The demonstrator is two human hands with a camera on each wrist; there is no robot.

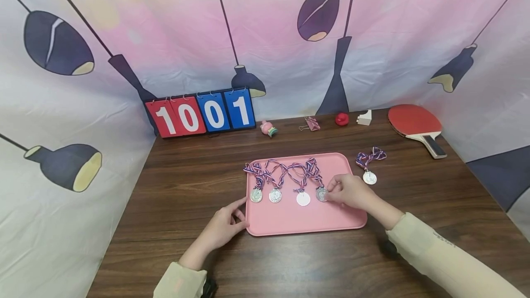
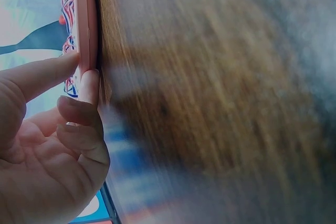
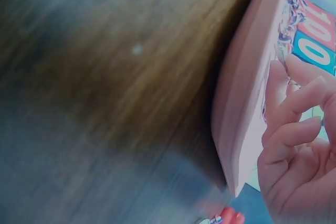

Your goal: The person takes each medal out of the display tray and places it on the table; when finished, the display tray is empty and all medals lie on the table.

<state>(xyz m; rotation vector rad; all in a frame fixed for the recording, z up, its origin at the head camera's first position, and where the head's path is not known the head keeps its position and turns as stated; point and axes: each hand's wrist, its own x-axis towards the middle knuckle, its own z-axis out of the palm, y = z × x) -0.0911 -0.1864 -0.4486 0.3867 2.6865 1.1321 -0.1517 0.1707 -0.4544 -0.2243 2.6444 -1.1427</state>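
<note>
At the far left, a lamp-patterned backdrop is seen rising behind a brown wooden table. Against it a scoreboard is propped, by which 1 and 0 are shown on red cards, 0 and 1 on blue. Nearer, the left edge of a pink tray is touched by the left hand: the thumb and a forefinger are set apart along the rim, the other fingers are loosely bent, and nothing is gripped.

On the tray four medals are laid in a row, each attached to a red, white and blue ribbon: the first medal, the second medal, the third medal and the fourth medal. Behind the tray, a pink figurine and a pink clip are placed near the backdrop. The fourth medal is pinched at its right edge by the right hand, whose thumb and forefinger are closed together; whether the disc is lifted cannot be told.

Farther right, a red toy and a white block are set out at the back, a fifth medal is left on the table beside the tray, and a red paddle is laid near the backdrop.
</note>
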